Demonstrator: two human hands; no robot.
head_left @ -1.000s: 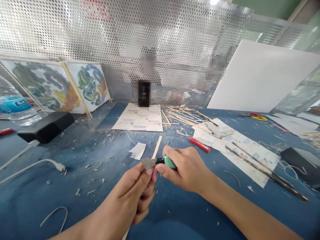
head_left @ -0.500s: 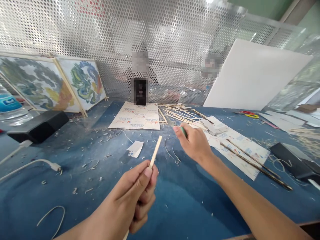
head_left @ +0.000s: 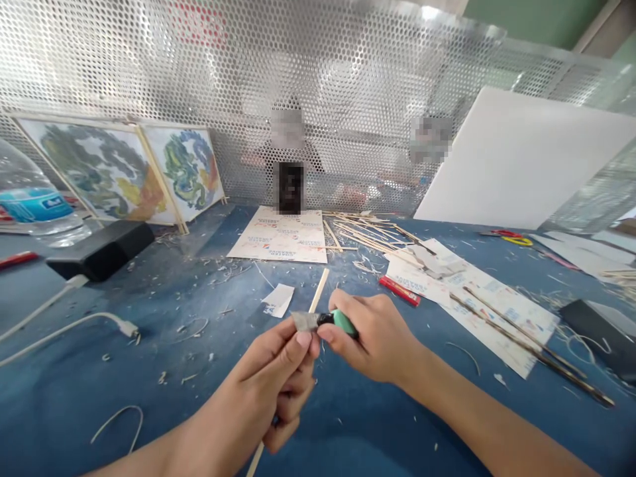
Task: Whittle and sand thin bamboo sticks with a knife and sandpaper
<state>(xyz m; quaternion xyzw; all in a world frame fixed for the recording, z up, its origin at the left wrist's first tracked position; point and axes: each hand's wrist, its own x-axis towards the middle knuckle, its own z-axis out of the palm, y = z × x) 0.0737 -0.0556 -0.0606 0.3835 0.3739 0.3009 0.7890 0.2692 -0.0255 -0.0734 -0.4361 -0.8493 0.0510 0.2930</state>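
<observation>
My left hand (head_left: 278,384) is closed round a thin pale wooden stick (head_left: 319,289); the stick's top end rises above my fingers and its lower end shows under the fist. In my right hand (head_left: 372,338) is a knife with a green handle (head_left: 344,322). Its broad grey blade (head_left: 304,321) lies across the stick just above my left thumb, close to the fingertips. Curled shavings (head_left: 193,328) and a small scrap of white paper (head_left: 279,300) lie on the blue table (head_left: 163,424) beyond my hands.
Several thin sticks (head_left: 365,232) are piled at the back near printed sheets (head_left: 278,232). A red object (head_left: 399,290), dark sticks (head_left: 536,351) and scissors (head_left: 507,235) lie right. Left are a water bottle (head_left: 37,205), a black box (head_left: 104,248) and painted panels (head_left: 191,172).
My right hand has come back toward me and to the left, bringing the knife blade onto the stick. The left hand keeps its hold. The view has shifted slightly.
</observation>
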